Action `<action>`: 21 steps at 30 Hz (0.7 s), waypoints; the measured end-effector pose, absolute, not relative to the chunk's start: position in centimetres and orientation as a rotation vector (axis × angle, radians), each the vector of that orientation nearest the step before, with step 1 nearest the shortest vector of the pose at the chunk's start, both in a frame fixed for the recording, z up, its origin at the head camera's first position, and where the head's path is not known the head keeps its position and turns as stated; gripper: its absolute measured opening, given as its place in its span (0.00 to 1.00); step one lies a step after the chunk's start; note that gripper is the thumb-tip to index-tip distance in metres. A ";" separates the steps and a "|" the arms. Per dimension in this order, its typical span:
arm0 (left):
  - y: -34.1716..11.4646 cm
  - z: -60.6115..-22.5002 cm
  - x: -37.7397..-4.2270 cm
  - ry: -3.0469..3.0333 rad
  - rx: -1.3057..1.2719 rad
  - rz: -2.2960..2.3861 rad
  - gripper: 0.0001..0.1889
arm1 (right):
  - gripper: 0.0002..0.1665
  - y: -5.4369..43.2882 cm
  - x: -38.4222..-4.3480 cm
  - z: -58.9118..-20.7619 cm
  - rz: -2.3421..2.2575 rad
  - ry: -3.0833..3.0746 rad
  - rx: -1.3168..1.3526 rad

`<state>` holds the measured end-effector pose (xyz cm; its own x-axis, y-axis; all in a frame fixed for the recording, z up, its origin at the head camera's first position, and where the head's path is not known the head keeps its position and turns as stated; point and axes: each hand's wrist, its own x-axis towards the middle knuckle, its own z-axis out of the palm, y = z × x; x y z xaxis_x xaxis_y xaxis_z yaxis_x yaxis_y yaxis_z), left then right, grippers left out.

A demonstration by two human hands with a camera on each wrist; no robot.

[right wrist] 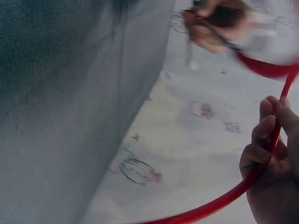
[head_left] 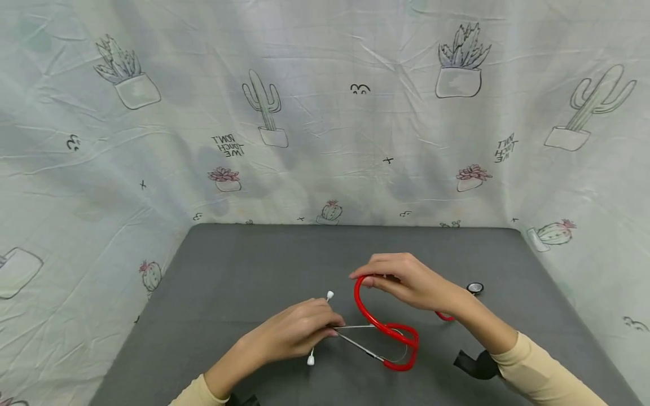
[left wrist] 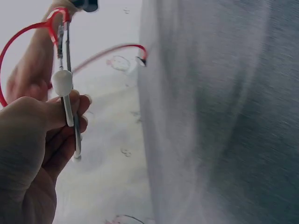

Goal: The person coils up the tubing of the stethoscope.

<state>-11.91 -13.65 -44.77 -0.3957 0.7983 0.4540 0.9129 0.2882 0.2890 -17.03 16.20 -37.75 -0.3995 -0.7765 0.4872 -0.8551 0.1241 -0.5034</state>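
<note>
A stethoscope with red tubing (head_left: pixel 373 318) and silver ear tubes (head_left: pixel 355 338) hangs between both hands over the grey table. My left hand (head_left: pixel 299 330) pinches the ear tubes close to the white eartips (head_left: pixel 311 359), thumb and fingers around the metal in the left wrist view. My right hand (head_left: pixel 408 279), farther back and to the right, grips the red tube (right wrist: pixel 273 144), which runs through its curled fingers. The round chest piece (head_left: pixel 474 288) shows beyond the right wrist, the tubing leading to it partly hidden by that forearm.
The grey table (head_left: pixel 254 259) reaches back to a pale curtain (head_left: pixel 325 124) printed with cacti, which also lines both sides. A black strap (head_left: pixel 477 365) sits at the right wrist, by the cream sleeve (head_left: pixel 543 366).
</note>
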 end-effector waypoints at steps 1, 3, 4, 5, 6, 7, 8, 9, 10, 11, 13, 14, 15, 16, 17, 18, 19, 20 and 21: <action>-13.4 -44.5 -11.9 -2.332 -1.575 -0.770 0.06 | 0.21 15.9 -17.5 -38.2 1.157 -2.284 1.638; -13.2 -44.2 -12.0 -2.306 -1.565 -0.766 0.07 | 0.19 15.4 -18.2 -39.2 1.213 -2.314 1.597; -13.1 -44.0 -12.1 -2.284 -1.560 -0.758 0.07 | 0.17 15.2 -18.5 -39.7 1.235 -2.341 1.570; -13.1 -43.9 -12.1 -2.266 -1.553 -0.750 0.08 | 0.16 15.0 -18.7 -40.2 1.252 -2.366 1.540; -13.0 -43.8 -12.2 -2.242 -1.545 -0.738 0.09 | 0.15 14.8 -18.8 -40.7 1.266 -2.389 1.511; -13.0 -43.6 -12.3 -2.218 -1.538 -0.728 0.10 | 0.15 14.7 -19.0 -41.1 1.279 -2.407 1.483; -12.9 -43.5 -12.3 -2.199 -1.530 -0.724 0.11 | 0.14 14.5 -19.0 -41.5 1.287 -2.417 1.460; -12.9 -43.3 -12.4 -2.185 -1.520 -0.725 0.12 | 0.14 14.3 -19.1 -41.9 1.294 -2.429 1.432; -12.9 -43.1 -12.5 -2.171 -1.509 -0.724 0.13 | 0.14 14.2 -19.0 -42.3 1.298 -2.444 1.406; -12.9 -43.0 -12.5 -2.162 -1.496 -0.727 0.13 | 0.14 14.1 -19.0 -42.7 1.308 -2.460 1.377; -12.9 -42.7 -12.6 -2.148 -1.471 -0.730 0.13 | 0.13 13.8 -18.8 -43.3 1.334 -2.510 1.320; -12.9 -42.5 -12.7 -2.143 -1.457 -0.729 0.13 | 0.13 13.7 -18.6 -43.5 1.353 -2.540 1.288; -13.0 -42.4 -12.8 -2.140 -1.442 -0.725 0.13 | 0.13 13.7 -18.5 -43.8 1.374 -2.570 1.255; -13.0 -42.3 -12.8 -2.138 -1.425 -0.722 0.13 | 0.13 13.6 -18.3 -44.0 1.380 -2.591 1.227; -13.0 -42.2 -12.9 -2.137 -1.408 -0.721 0.13 | 0.13 13.5 -18.1 -44.2 1.388 -2.592 1.217; -13.1 -42.1 -13.0 -2.136 -1.392 -0.721 0.12 | 0.13 13.5 -18.0 -44.4 1.386 -2.575 1.227; -13.1 -42.0 -13.1 -2.138 -1.374 -0.725 0.12 | 0.12 13.5 -17.8 -44.6 1.381 -2.543 1.241; -13.1 -41.9 -13.2 -2.142 -1.355 -0.729 0.12 | 0.11 13.4 -17.7 -44.8 1.368 -2.516 1.249; -13.2 -41.8 -13.3 -2.146 -1.336 -0.731 0.12 | 0.09 13.4 -17.5 -45.0 1.352 -2.492 1.254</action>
